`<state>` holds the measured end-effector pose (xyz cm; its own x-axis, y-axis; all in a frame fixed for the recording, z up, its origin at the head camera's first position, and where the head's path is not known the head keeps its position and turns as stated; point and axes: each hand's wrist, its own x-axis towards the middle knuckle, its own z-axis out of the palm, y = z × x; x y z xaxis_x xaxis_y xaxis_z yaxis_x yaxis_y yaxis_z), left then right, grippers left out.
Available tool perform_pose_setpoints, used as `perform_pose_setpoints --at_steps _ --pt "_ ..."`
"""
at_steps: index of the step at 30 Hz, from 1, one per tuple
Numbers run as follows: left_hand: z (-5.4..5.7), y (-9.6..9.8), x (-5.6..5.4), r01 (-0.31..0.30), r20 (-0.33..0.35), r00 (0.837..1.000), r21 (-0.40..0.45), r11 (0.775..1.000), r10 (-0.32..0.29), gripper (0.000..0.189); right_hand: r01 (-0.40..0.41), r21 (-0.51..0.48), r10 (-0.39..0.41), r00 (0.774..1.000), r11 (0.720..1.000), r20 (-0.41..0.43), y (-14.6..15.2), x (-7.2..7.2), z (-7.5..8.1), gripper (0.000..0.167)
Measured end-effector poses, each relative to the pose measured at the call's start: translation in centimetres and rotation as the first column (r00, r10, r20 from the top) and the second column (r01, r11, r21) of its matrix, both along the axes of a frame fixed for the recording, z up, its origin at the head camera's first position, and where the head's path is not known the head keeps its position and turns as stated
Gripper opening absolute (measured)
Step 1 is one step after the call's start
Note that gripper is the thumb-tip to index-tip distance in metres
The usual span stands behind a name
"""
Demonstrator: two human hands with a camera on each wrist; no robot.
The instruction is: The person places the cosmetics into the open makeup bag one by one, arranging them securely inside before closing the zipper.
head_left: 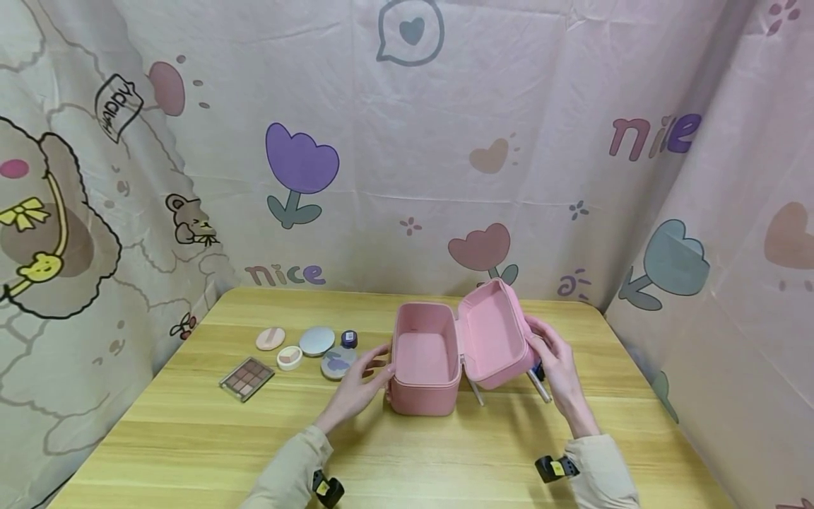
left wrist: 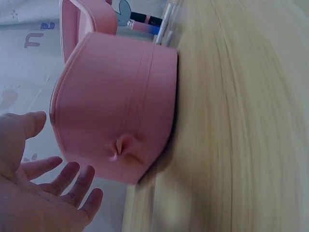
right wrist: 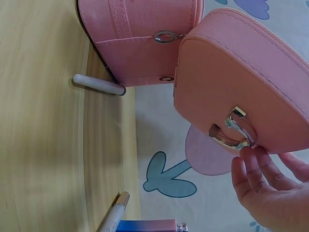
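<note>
A pink cosmetic case (head_left: 425, 399) stands on the table with its inside bare. Its hinged lid (head_left: 492, 332) is tilted out to the right. My right hand (head_left: 555, 357) holds the lid by its right edge; in the right wrist view the fingertips (right wrist: 248, 157) lie by the metal-ringed handle (right wrist: 236, 130) on the lid's outside. My left hand (head_left: 359, 385) is beside the case's left wall, fingers spread. From the left wrist, the left hand (left wrist: 48, 193) shows loosely curved fingers near the case (left wrist: 111, 96), a small pull tab (left wrist: 125, 147) on its end.
Left of the case lie an eyeshadow palette (head_left: 247, 379), a powder puff (head_left: 270, 338), a small round pan (head_left: 289, 358), two round compacts (head_left: 316, 341) and a dark small jar (head_left: 349, 338). A pale pen-like stick (right wrist: 99, 84) and a blue-pink tube (right wrist: 147, 225) lie to the right.
</note>
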<state>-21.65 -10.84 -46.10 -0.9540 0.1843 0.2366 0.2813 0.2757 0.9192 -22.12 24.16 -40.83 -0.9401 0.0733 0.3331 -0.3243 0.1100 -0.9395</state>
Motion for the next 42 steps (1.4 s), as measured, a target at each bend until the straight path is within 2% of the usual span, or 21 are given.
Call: perform_pose_setpoints --at_steps 4,6,10,13,16,18,23,26,32,38,42 --pt "0.0 -1.5 -0.1 -0.028 -0.012 1.000 -0.035 0.999 0.027 0.052 0.001 0.009 -0.001 1.000 1.000 0.005 0.0 0.0 0.0 0.045" --pt "-0.1 -2.6 -0.3 -0.047 -0.043 0.998 -0.054 0.997 0.045 0.053 -0.002 0.008 0.002 1.000 1.000 0.006 0.0 0.0 0.0 0.045" --pt "-0.3 -5.1 -0.7 -0.121 -0.128 0.986 -0.089 0.989 0.109 0.057 -0.005 0.006 0.005 1.000 1.000 0.005 0.0 -0.1 0.0 0.045" --pt "-0.1 -6.8 -0.9 -0.163 -0.151 0.978 -0.098 0.982 0.147 0.060 -0.003 0.004 0.003 1.000 1.000 0.002 0.0 -0.1 0.0 0.045" --pt "0.4 -8.6 -0.8 -0.192 -0.144 0.974 -0.119 0.974 0.174 0.062 -0.001 0.003 0.001 1.000 1.000 -0.001 0.1 0.0 -0.1 0.045" --pt "0.9 -9.7 -0.5 -0.195 -0.106 0.978 -0.122 0.973 0.182 0.063 -0.001 0.003 0.001 1.000 1.000 -0.003 0.1 0.0 -0.1 0.045" --pt "1.5 -12.4 -0.2 -0.242 -0.050 0.970 -0.150 0.959 0.237 0.065 -0.001 -0.004 0.000 1.000 1.000 -0.007 0.1 0.0 -0.2 0.045" --pt "1.2 -14.0 -0.3 -0.280 -0.053 0.960 -0.163 0.946 0.275 0.067 0.002 -0.002 -0.002 1.000 1.000 -0.009 0.1 0.0 -0.3 0.045" --pt "0.4 -16.9 -0.4 -0.368 -0.046 0.929 -0.233 0.900 0.368 0.074 0.000 0.000 0.000 1.000 1.000 -0.004 0.0 0.0 -0.3 0.045" --pt "-0.5 -19.3 -0.3 -0.396 0.028 0.911 -0.226 0.890 0.412 0.085 0.005 0.003 -0.005 1.000 1.000 0.004 0.0 0.2 -0.2 0.045" --pt "-1.2 -20.5 -0.1 -0.414 0.074 0.892 -0.260 0.873 0.445 0.092 0.009 0.011 -0.009 1.000 1.000 0.009 0.1 0.1 -0.2 0.045"
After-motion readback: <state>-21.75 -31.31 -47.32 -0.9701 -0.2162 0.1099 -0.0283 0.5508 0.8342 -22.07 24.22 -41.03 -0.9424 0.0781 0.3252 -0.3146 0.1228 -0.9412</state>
